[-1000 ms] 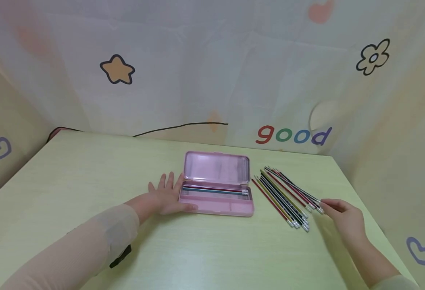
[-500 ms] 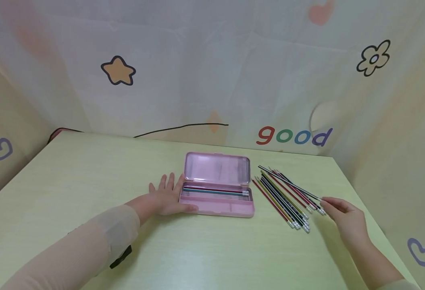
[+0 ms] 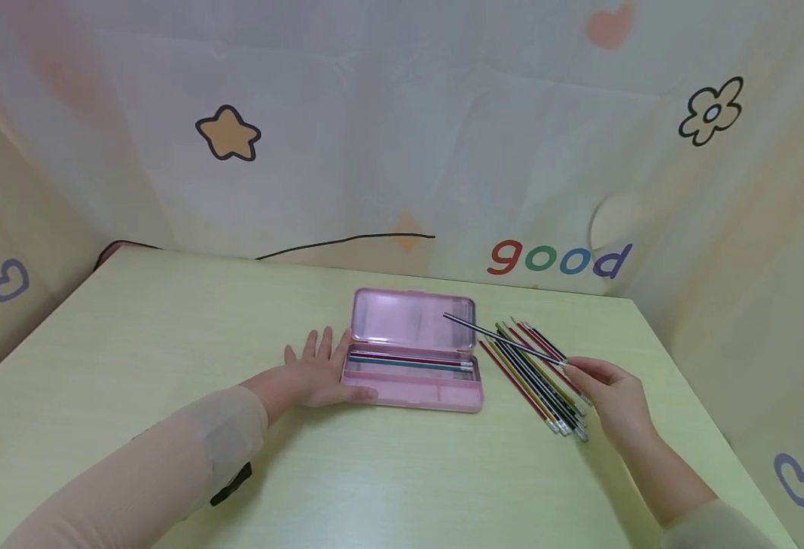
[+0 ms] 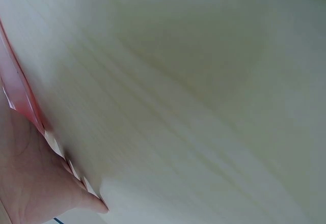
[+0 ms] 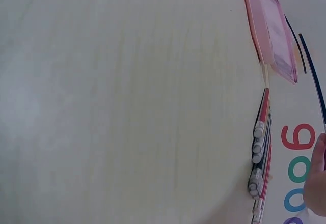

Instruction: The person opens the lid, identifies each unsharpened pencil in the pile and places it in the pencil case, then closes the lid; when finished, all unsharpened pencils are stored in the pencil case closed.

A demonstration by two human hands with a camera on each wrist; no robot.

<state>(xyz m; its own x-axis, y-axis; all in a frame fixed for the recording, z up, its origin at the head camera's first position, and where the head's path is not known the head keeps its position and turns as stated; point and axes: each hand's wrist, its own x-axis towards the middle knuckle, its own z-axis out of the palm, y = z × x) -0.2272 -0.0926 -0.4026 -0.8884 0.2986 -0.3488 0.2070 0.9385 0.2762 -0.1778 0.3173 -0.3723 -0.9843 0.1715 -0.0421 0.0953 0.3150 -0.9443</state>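
R fingers (image 3: 593,369) are curled against the thumb; dark striped pencil (image 3: 498,336) is pinched at its near end by R hand (image 3: 618,404) & is held up off the desk (image 3: 402,473). Grip end is partly hidden by the fingers. Pencil is tilted, far end aimed L; in head view the R part of the lid (image 3: 395,316) is crossed by it, loose pencils (image 3: 535,381) are passed over. Contact w/ lid isn't shown.

L fingers (image 3: 325,345) are spread & straight, nothing gripped. L hand (image 3: 313,381) is laid at the L side of the pink pencil case (image 3: 388,389), thumb over its front-L corner. In L wrist cam only part of the hand, a strip of case & a lot of desk are seen.

Case is set flat on desk, lid tipped back on far side. Two pencils (image 3: 409,364), 1 teal + 1 dark red, are laid lengthwise in the rear compartment, eraser ends R. Front compartment is split by a small divider (image 3: 439,393) near the R end.

Loose pencils (red, blk, yellow-green) are piled slantwise just R of case, white eraser ends twd the person; same ends are seen in R wrist cam.

Desk is backed by a pale cloth (image 3: 347,152) printed w/ star, flower, hearts & "good".
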